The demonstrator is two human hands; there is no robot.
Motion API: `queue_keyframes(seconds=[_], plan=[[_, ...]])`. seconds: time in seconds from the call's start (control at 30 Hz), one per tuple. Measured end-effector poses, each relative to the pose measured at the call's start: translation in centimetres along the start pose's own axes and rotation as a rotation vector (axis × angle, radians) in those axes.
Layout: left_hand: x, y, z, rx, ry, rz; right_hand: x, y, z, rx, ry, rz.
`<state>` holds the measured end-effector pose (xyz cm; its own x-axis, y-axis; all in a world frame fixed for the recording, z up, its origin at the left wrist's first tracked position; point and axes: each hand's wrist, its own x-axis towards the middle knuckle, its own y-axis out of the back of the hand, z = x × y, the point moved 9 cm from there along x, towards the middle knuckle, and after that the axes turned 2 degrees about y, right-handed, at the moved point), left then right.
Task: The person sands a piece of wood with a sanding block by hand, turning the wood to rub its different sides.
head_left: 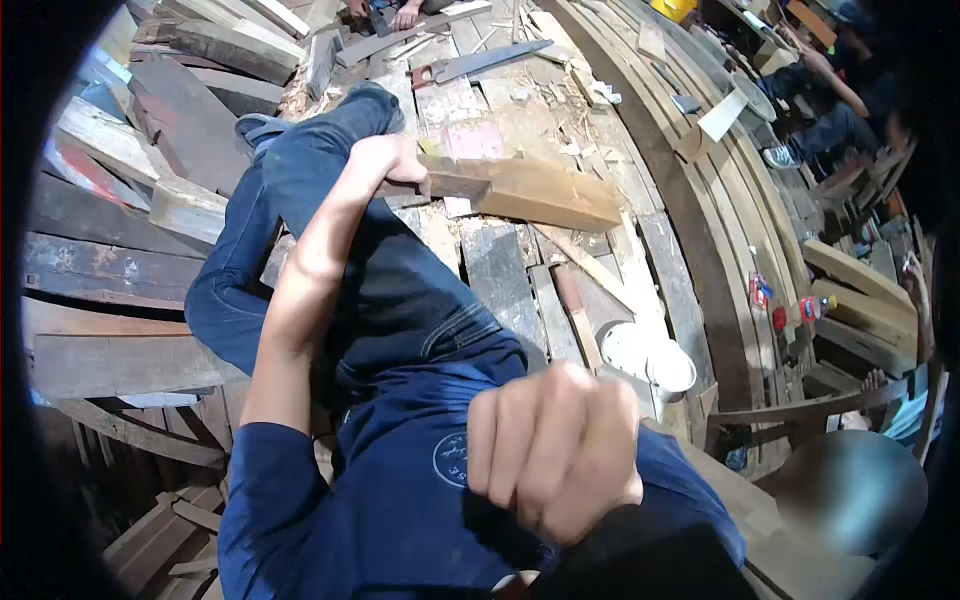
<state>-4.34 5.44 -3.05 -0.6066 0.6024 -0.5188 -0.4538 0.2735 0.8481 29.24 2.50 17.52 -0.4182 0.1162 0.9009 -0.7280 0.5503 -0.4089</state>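
My left hand reaches out over my bent leg and is closed round the near end of a thick wooden block. The block lies across the plank floor, its narrower, darker end toward my fingers. Close to the camera, in front of my chest, my right hand is curled into a fist. Its palm is turned away, so anything inside it is hidden. Between the block and this fist lie a tool with a brown handle and two white round containers.
A handsaw lies farther out among shavings. Stacked timber fills the left side, and long beams run along the right. Another person's hand shows at the top, and a seated person is at upper right.
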Motion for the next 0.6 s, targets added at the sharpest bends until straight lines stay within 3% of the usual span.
queue_keyframes(seconds=[0.5, 0.6], plan=[[0.8, -0.2, -0.5, 0.090, 0.013, 0.052, -1.4, 1.7, 0.9, 0.082, -0.045, 0.067], [0.4, -0.4, -0.6, -0.025, 0.039, 0.012, -1.5, 1.6, 1.1, 0.095, -0.055, 0.089]])
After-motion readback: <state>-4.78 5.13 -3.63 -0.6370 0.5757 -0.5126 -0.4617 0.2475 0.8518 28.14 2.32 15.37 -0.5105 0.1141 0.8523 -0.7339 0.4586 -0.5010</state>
